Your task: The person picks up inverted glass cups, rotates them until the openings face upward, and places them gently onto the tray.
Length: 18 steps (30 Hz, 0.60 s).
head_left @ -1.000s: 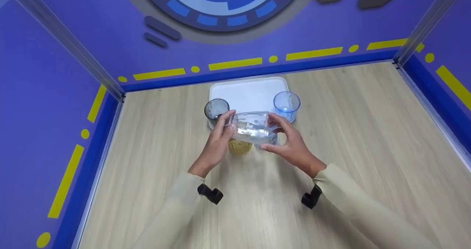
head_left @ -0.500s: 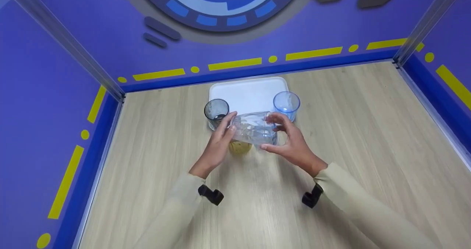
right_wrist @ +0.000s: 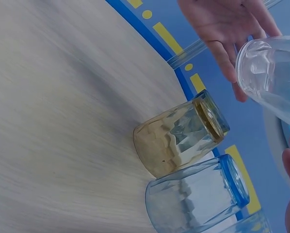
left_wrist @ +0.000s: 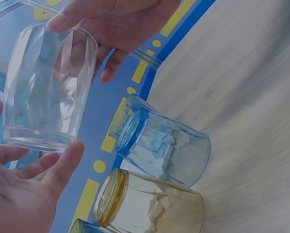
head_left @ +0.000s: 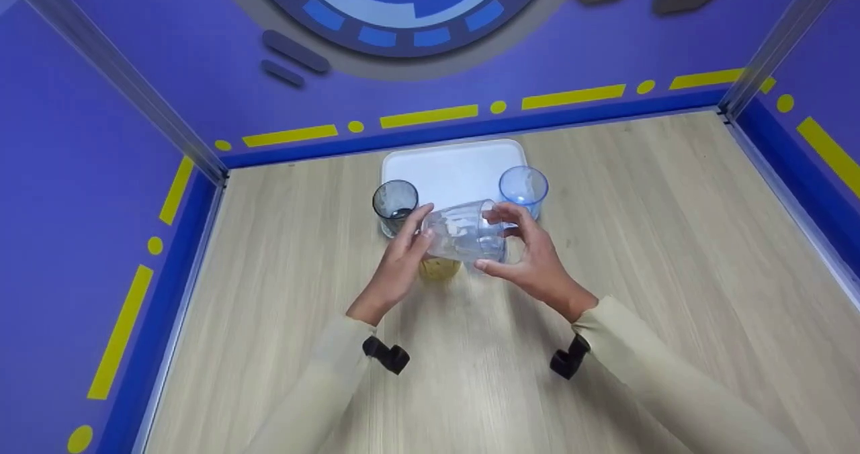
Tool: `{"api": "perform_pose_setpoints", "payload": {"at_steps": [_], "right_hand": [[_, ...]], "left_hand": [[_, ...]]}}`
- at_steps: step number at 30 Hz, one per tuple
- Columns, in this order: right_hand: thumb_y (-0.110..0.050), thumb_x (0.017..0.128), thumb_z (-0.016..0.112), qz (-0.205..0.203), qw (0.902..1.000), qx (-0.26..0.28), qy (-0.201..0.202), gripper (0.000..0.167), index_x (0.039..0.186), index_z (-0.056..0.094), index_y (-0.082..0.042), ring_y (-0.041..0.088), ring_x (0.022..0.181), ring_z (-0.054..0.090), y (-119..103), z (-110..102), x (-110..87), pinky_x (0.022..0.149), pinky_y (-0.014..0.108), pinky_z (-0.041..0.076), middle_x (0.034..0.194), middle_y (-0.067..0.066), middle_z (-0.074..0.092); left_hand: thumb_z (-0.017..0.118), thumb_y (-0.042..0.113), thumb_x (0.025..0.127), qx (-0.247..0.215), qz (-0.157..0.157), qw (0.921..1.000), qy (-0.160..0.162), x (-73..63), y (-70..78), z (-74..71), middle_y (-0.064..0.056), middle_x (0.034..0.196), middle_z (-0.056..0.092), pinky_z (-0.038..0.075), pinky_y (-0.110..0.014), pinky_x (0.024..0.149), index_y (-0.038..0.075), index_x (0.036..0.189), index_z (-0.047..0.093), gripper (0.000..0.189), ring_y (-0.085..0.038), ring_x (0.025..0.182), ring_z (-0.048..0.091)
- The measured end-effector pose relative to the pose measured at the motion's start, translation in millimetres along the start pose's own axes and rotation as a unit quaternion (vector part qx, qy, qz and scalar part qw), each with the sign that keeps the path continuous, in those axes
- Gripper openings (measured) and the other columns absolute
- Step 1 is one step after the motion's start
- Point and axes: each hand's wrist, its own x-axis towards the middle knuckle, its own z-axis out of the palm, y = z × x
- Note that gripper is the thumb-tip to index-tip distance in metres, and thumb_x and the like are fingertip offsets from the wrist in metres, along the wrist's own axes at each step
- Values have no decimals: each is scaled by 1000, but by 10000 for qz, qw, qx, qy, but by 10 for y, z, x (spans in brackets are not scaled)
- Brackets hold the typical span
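Observation:
A clear faceted cup lies on its side in the air between both hands. My left hand holds its base end with fingertips and thumb. At the rim end, my right hand curls round the cup; its thumb lies near the rim in the left wrist view. Beneath them an amber cup and a blue cup stand side by side on the table, thick bases up. The head view shows the amber cup partly and the blue one mostly hidden behind the held cup and right hand.
A white tray lies near the back wall. A dark grey cup stands at its left side, a light blue cup at its right. Blue walls enclose the wooden table at the back and sides.
The clear cup has turned a little between the hands, its rim end now facing more towards the head camera. Both hands have stayed nearly in place, and the standing cups have not moved.

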Motion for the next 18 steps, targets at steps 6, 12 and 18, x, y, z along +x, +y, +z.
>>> {"api": "perform_pose_setpoints", "payload": {"at_steps": [6, 12, 18], "right_hand": [[-9, 72, 84, 81, 9999, -26, 130, 78, 138, 42, -2, 23, 123, 50, 236, -5, 26, 101, 36, 43, 133, 13, 56], [-17, 72, 85, 29, 9998, -92, 154, 77, 137, 43, -12, 13, 123, 49, 391, -22, 32, 102, 27, 41, 131, 2, 56], [-19, 73, 85, -114, 9997, -92, 209, 77, 137, 44, -12, 12, 122, 50, 391, -29, 32, 101, 34, 42, 130, 1, 57]], "left_hand": [[36, 33, 105, -132, -19, 9999, 9, -3, 7, -4, -12, 152, 36, 47, -43, 103, 20, 152, 28, 49, -30, 135, 43], [37, 29, 105, -84, -41, 10000, 35, 1, 4, -7, -12, 147, 40, 48, -44, 102, 17, 151, 29, 48, -29, 133, 44], [38, 29, 105, 123, 23, 9999, 29, -4, 27, -6, -13, 149, 39, 46, -49, 103, 18, 151, 29, 48, -29, 136, 42]]}}
